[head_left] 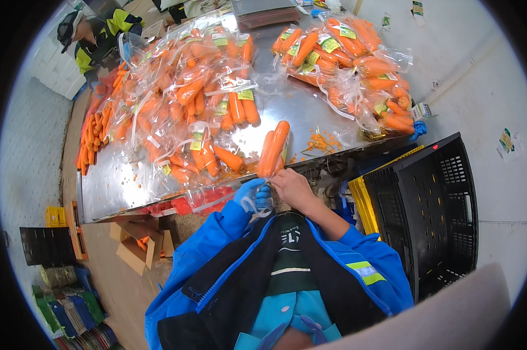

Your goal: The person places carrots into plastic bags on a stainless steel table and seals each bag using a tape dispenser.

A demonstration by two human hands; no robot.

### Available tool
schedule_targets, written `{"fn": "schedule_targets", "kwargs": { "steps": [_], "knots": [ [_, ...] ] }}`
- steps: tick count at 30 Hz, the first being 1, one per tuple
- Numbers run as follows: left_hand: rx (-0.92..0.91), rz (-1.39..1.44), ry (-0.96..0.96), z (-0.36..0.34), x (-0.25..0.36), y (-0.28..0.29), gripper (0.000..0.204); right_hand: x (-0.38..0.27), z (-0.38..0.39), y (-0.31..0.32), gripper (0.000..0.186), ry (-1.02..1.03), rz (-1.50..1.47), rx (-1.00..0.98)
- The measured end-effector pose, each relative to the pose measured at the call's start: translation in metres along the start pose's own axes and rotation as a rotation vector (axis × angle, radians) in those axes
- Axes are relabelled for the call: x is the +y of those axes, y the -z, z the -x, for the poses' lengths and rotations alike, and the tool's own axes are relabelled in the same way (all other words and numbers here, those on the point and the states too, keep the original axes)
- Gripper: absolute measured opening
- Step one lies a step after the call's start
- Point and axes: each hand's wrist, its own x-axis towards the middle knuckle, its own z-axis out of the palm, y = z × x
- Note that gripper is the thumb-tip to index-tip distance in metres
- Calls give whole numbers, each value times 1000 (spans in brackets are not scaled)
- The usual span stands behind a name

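A clear bag with two or three orange carrots (274, 147) lies on the steel table (118, 184) at its near edge. My left hand (253, 193), in a blue glove, pinches the bag's open end. My bare right hand (292, 188) grips the same end from the right; both hands touch each other there.
Heaps of bagged carrots (193, 99) cover the table's left; another heap (357, 64) lies at the far right. Carrot scraps (322, 142) lie near the edge. A black crate (432, 216) over a yellow one stands to my right. Cardboard boxes (138, 245) sit below. Another person (94, 41) works far left.
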Motion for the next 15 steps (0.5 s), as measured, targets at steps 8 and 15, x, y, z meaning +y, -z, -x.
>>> {"fn": "schedule_targets", "kwargs": {
  "steps": [8, 15],
  "knots": [
    [350, -191, -270, -4, -14, -23, 11, -20, 11, 1, 12, -152, -117, 113],
    [227, -268, -230, -20, -20, -9, 13, -5, 22, -29, 20, -807, -1153, 177]
  ]
}}
